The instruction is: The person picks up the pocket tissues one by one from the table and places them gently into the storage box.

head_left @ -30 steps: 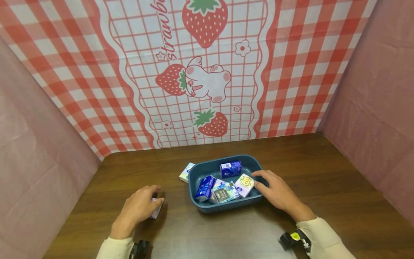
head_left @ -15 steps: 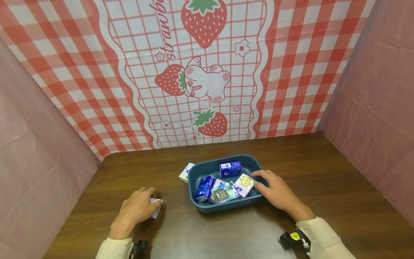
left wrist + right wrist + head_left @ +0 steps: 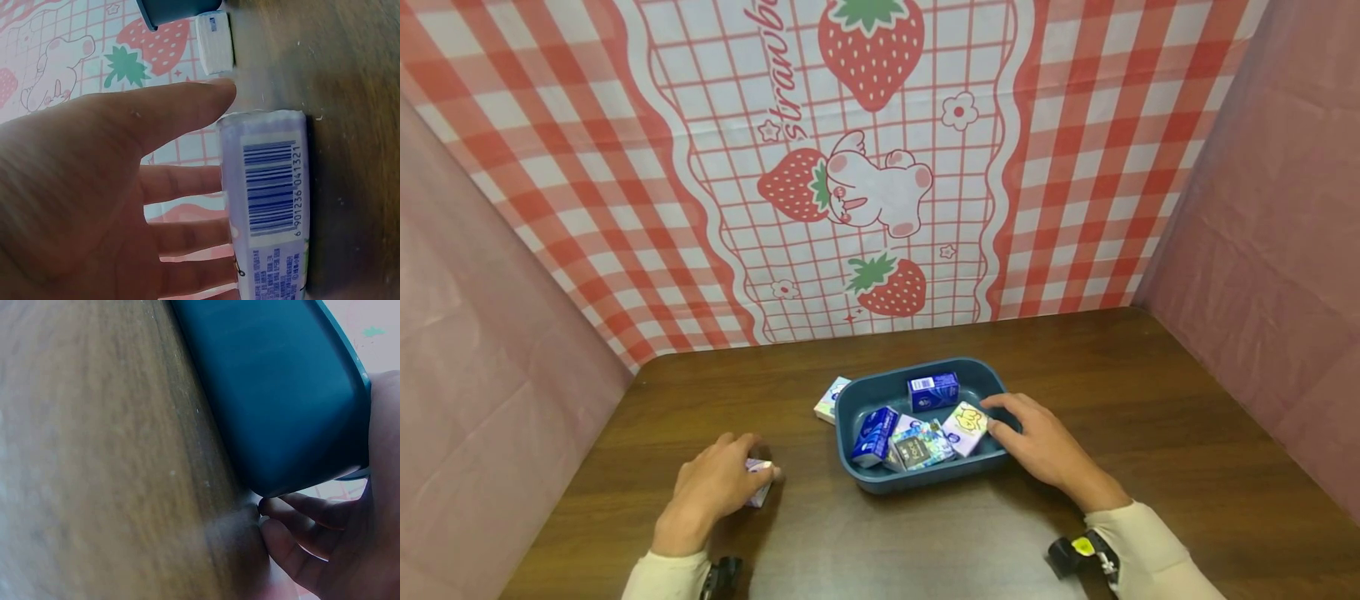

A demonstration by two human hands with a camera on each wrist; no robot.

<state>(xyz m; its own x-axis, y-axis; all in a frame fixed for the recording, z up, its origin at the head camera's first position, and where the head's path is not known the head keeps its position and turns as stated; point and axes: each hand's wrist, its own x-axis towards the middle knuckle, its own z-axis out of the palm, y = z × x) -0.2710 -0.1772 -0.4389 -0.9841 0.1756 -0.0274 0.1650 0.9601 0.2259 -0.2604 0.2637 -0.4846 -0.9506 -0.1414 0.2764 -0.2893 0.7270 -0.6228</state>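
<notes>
Left fingers [image 3: 181,183] spread around a purple pack [image 3: 272,187], right fingers [image 3: 289,547] gripping the blue basket [image 3: 281,394]

Smooth bin [image 3: 287,394] (plastic, as far as blur shows); film-wrapped packet [image 3: 269,200]; faintly glossy wood-grained table [image 3: 865,546].

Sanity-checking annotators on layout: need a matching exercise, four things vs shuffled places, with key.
Things
1. Barcoded lilac packet
2. Dark blue packets
3. Right hand
4. White packet

Places
A. Inside the basket
B. Outside the basket, beside its left end
C. By the left hand, apart from the basket
D. At the basket's right end

Pairs: 1-C, 2-A, 3-D, 4-B
</notes>
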